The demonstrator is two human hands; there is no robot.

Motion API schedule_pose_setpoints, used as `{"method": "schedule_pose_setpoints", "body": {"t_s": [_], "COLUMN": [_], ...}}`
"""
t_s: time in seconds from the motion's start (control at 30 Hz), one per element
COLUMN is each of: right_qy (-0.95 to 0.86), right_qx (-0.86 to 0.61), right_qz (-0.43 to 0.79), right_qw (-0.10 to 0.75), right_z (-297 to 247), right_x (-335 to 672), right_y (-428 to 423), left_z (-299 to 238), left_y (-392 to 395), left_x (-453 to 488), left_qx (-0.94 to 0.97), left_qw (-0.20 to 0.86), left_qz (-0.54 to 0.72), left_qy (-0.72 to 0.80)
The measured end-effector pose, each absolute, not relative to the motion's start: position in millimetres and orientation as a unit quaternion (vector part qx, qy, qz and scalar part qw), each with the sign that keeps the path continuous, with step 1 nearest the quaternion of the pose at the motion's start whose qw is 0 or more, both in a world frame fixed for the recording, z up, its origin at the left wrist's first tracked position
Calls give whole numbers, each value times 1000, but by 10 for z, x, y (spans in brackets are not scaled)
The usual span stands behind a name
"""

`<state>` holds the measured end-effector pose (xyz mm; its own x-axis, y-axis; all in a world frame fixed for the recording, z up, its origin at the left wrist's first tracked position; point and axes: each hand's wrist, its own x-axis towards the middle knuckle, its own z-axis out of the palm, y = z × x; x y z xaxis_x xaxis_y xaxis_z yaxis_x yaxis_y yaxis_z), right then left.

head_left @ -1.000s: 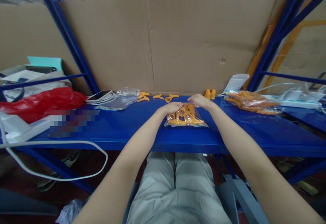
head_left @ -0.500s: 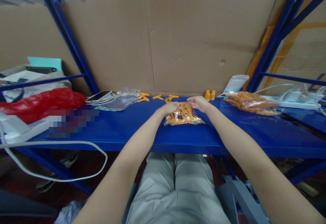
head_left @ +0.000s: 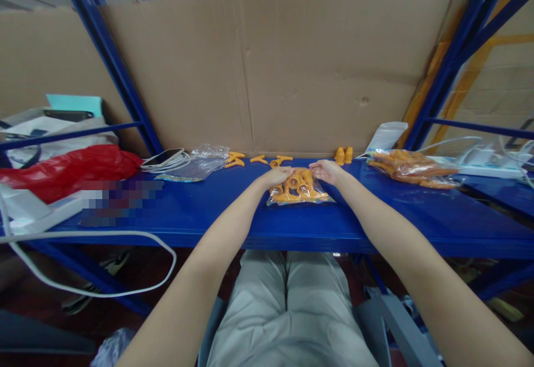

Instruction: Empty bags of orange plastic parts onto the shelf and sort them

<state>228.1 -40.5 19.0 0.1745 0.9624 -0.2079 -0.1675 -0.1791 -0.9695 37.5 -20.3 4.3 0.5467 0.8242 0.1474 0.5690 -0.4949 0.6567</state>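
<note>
A small clear bag of orange plastic parts lies on the blue shelf in front of me. My left hand pinches the bag's far left corner, fingers closed on it. My right hand grips the far right corner in the same way. Both hands hold the bag's top edge, with the bag resting flat between them. Loose orange parts lie just behind, against the cardboard sheet.
Two orange caps and a full bag of orange parts sit to the right. Empty clear bags, a phone with white cable and a red bag lie left. Blue rack posts flank the shelf.
The bag and both hands have shifted a little farther from me along the shelf. The right hand has moved in closer to the bag's top edge.
</note>
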Motion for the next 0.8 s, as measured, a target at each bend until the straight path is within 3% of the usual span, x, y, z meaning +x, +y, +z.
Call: {"method": "schedule_pose_setpoints", "body": {"t_s": [0.17, 0.47, 0.8], "right_qy": [-475, -760, -811], "right_qx": [-580, -578, -532], "right_qz": [455, 133, 104], "right_qw": [481, 267, 222], "right_z": [153, 107, 180], "right_x": [2209, 2173, 2115], "right_y": [-399, -369, -460], "left_z": [52, 97, 108], "left_y": [-221, -215, -218], "left_x": [398, 383, 386], "left_qx": [824, 844, 869], "left_qw": [264, 157, 196], "left_qz": [228, 201, 173], "left_qy": [446, 472, 420]}}
